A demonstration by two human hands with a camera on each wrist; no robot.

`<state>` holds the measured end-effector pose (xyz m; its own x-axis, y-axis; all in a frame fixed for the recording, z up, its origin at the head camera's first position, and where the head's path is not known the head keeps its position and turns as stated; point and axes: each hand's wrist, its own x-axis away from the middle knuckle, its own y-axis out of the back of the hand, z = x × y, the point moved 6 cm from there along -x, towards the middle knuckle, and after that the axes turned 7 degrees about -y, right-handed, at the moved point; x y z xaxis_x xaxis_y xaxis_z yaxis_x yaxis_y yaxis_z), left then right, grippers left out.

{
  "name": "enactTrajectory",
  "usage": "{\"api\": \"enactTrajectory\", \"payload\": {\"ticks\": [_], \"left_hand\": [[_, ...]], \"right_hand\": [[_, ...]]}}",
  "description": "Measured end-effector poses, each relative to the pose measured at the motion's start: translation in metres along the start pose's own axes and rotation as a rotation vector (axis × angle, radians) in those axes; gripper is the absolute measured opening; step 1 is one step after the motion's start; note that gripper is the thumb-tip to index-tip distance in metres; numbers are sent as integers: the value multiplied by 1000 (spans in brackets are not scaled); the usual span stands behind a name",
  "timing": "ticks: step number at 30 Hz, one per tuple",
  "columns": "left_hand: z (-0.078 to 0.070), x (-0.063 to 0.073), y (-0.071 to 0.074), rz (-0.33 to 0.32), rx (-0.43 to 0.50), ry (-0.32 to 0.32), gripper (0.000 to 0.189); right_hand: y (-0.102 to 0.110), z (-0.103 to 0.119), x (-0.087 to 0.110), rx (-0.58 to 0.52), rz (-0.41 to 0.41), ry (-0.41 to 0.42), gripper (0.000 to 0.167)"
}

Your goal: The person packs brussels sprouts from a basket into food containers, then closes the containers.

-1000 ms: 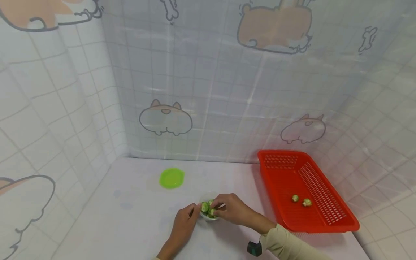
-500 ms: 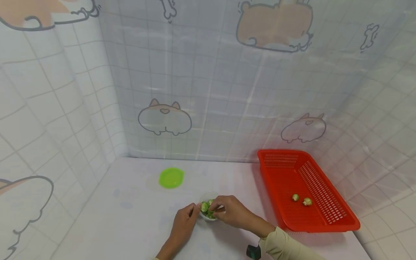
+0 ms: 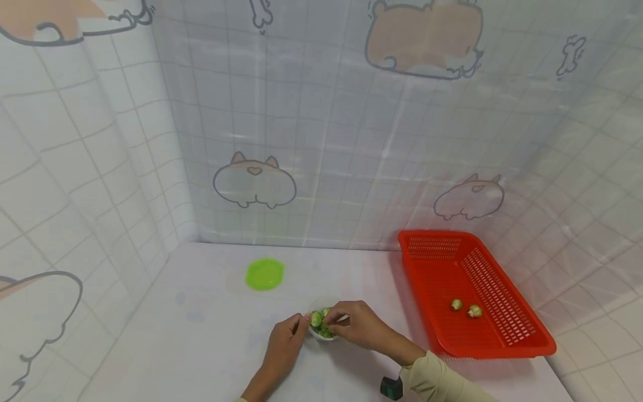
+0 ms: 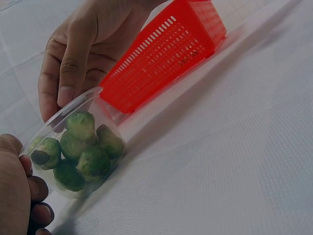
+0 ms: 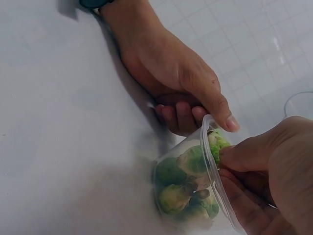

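A small clear plastic tub (image 4: 110,110) holds several green Brussels sprouts (image 4: 80,147). My left hand (image 3: 283,346) grips the tub at its left side; in the right wrist view its thumb (image 5: 220,110) lies at the rim, with the other fingers curled outside. From the right, my right hand (image 3: 364,326) reaches over the rim with bent thumb and fingers, pinching at a sprout (image 5: 218,142) near the top of the tub. The fingertips partly hide that sprout.
A red perforated basket (image 3: 427,301) stands on the white table at the right, with two Brussels sprouts (image 3: 474,311) in it. A light green lid-like disc (image 3: 265,274) lies behind the tub to the left. Tile-patterned sheets (image 3: 341,139) surround the table.
My right hand's fingers shift only slightly over the sprouts. The left hand and the tub stay where they were, as do the two sprouts in the basket.
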<state>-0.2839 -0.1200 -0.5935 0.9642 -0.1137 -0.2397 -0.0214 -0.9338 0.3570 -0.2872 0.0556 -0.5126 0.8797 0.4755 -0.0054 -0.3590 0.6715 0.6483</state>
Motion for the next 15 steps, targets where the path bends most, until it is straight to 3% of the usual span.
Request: {"api": "enactTrajectory", "payload": {"ticks": [15], "left_hand": [[-1,0,1,-1,-24,13,52]], "right_hand": [[0,-5,6,-139,-49,-61,17]]}}
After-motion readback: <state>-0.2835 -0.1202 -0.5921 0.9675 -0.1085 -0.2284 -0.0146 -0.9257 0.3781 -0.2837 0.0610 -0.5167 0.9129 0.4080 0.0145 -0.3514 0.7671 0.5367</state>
